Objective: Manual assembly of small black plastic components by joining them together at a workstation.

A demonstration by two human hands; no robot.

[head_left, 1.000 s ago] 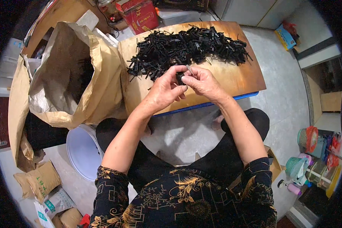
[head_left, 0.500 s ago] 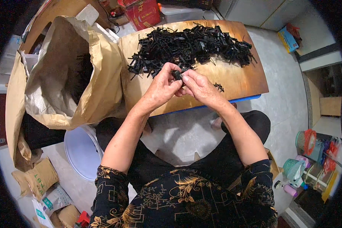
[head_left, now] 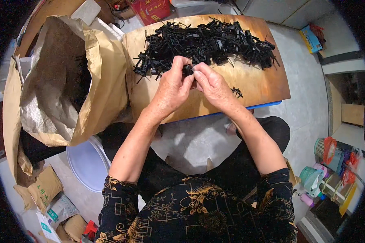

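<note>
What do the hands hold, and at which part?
Both hands, left hand and right hand, pinch one small black plastic part between their fingertips; which part of it cannot be told.

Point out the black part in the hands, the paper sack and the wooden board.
black part [head_left: 188,69], head view, its top between the fingertips
paper sack [head_left: 105,93], head view, its front wall
wooden board [head_left: 255,83], head view, bare surface

The person wears a black short-sleeved top [head_left: 190,214] printed with gold leaves, flowers and thin square outlines. The sleeves end above the elbows, leaving both forearms bare. Black trousers [head_left: 247,162] cover the legs. No rings or watch show.
</note>
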